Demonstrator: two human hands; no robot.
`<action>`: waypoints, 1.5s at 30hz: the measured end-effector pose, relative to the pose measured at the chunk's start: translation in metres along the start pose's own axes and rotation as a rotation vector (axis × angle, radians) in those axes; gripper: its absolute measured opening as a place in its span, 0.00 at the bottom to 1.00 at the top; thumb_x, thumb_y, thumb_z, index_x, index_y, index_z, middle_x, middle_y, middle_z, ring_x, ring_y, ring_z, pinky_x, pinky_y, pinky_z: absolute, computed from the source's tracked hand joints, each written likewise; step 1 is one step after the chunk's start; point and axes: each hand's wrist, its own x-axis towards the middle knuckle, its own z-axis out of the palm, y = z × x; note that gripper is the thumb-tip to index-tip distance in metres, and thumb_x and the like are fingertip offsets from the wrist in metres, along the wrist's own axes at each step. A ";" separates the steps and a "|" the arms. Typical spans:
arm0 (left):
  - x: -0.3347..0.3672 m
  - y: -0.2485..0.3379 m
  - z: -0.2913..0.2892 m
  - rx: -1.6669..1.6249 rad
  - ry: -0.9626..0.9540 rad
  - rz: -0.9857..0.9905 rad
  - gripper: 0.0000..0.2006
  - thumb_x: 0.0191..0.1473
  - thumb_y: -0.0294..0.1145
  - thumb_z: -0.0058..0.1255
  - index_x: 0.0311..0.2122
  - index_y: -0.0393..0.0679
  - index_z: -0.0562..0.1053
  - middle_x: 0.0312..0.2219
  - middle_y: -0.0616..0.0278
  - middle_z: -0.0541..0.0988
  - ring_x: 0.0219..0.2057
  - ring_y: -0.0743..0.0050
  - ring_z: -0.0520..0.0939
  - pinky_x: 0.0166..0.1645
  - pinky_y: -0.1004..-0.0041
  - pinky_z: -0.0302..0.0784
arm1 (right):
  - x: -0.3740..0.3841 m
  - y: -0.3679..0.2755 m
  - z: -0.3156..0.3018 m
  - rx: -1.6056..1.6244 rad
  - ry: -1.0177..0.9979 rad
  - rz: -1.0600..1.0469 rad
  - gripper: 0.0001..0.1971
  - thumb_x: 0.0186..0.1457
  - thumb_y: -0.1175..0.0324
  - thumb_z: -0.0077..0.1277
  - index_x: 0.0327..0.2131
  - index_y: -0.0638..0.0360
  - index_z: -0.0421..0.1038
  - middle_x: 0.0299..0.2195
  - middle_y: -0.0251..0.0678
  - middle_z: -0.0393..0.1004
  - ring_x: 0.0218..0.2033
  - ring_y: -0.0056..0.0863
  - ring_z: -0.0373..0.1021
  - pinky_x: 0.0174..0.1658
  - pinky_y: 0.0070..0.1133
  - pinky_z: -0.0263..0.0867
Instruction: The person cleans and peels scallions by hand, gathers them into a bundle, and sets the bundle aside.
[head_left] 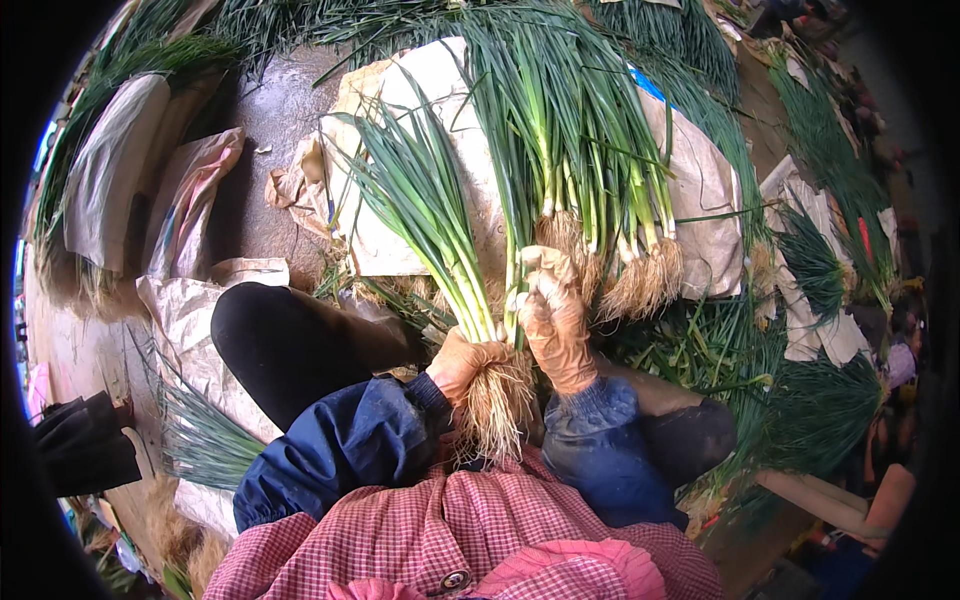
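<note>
My left hand [464, 362], in an orange-tan glove, is wrapped round a bunch of green onions [440, 230] just above their pale, stringy roots [497, 405]. The leaves fan out away from me. Beside it, my gloved right hand [556, 325] has its fingers closed on a single green onion stalk [512, 270], whose lower end meets the held bunch. Beyond my right hand a pile of green onions [575, 130] lies with its roots toward me, on pale sacking [475, 170].
More green onions wrapped in sacking [115, 170] lie at the far left. Loose green leaves [690, 350] cover the ground by my right knee [690, 440]. My left knee [270, 340] is bent beside the sacking. More green onions [820, 410] lie at the right.
</note>
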 end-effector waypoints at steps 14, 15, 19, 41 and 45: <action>0.002 0.011 -0.033 -0.225 -0.104 -0.098 0.11 0.44 0.18 0.41 0.37 0.30 0.67 0.27 0.50 0.74 0.26 0.62 0.78 0.32 0.65 0.78 | -0.025 -0.009 -0.061 -0.733 -0.100 0.094 0.28 0.43 0.80 0.45 0.51 0.59 0.52 0.50 0.47 0.57 0.32 0.26 0.65 0.37 0.24 0.64; -0.001 0.011 -0.038 -0.216 -0.167 -0.191 0.13 0.46 0.22 0.40 0.39 0.29 0.67 0.30 0.49 0.75 0.28 0.60 0.78 0.35 0.63 0.77 | -0.010 -0.020 -0.034 -0.256 -0.046 0.315 0.36 0.43 0.82 0.44 0.57 0.57 0.44 0.53 0.48 0.53 0.37 0.29 0.65 0.42 0.27 0.64; 0.001 0.008 -0.035 -0.252 -0.112 -0.265 0.14 0.46 0.25 0.40 0.39 0.29 0.67 0.29 0.49 0.75 0.28 0.60 0.78 0.34 0.63 0.77 | 0.009 0.026 -0.018 -0.348 -0.245 0.309 0.28 0.46 0.81 0.41 0.53 0.63 0.48 0.45 0.46 0.61 0.28 0.25 0.63 0.29 0.22 0.64; -0.029 -0.003 -0.045 -0.443 -0.333 -0.038 0.15 0.43 0.23 0.52 0.40 0.36 0.66 0.32 0.57 0.73 0.33 0.66 0.76 0.38 0.70 0.76 | 0.010 0.056 0.019 -0.901 -0.139 0.061 0.10 0.57 0.64 0.38 0.35 0.61 0.62 0.28 0.37 0.66 0.30 0.26 0.65 0.31 0.24 0.64; -0.019 -0.019 -0.047 -0.568 -0.487 -0.180 0.18 0.44 0.24 0.50 0.43 0.37 0.65 0.39 0.47 0.72 0.35 0.61 0.76 0.39 0.68 0.76 | 0.090 0.047 -0.027 -1.419 0.375 0.065 0.25 0.42 0.59 0.55 0.42 0.61 0.60 0.38 0.45 0.65 0.40 0.35 0.64 0.41 0.31 0.63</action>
